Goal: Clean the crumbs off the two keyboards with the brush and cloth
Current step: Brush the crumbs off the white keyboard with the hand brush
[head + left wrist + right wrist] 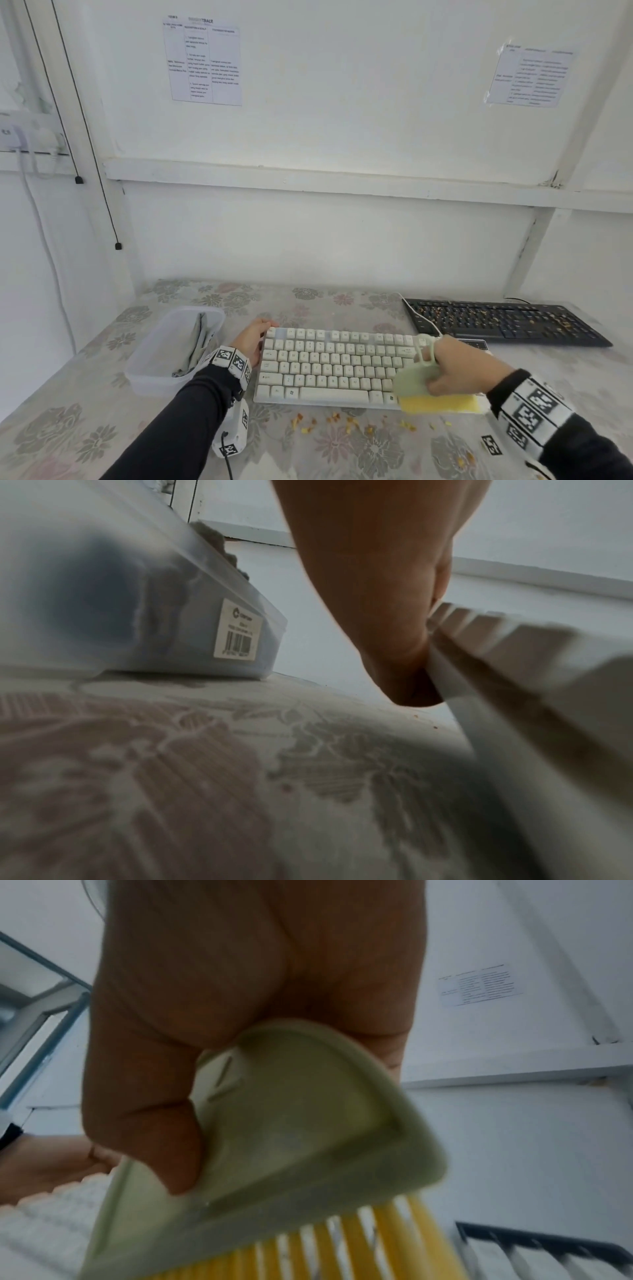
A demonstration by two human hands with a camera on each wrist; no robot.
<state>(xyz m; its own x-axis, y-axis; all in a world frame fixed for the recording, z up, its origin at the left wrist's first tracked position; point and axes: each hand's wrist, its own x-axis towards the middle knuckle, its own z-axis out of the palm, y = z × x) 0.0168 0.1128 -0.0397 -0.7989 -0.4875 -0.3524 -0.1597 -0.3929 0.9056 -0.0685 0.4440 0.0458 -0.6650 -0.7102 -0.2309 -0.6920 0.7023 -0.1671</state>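
my right hand (pixel 455 366) has its grip clenched on the green brush (pixel 416 380) at the white keyboard (pixel 335 366)'s 4 o'clock corner, yellow bristles (pixel 442 404) over the counter (pixel 342 445), while my left hand (pixel 251 341), fingers straight, presses its 9 o'clock edge.
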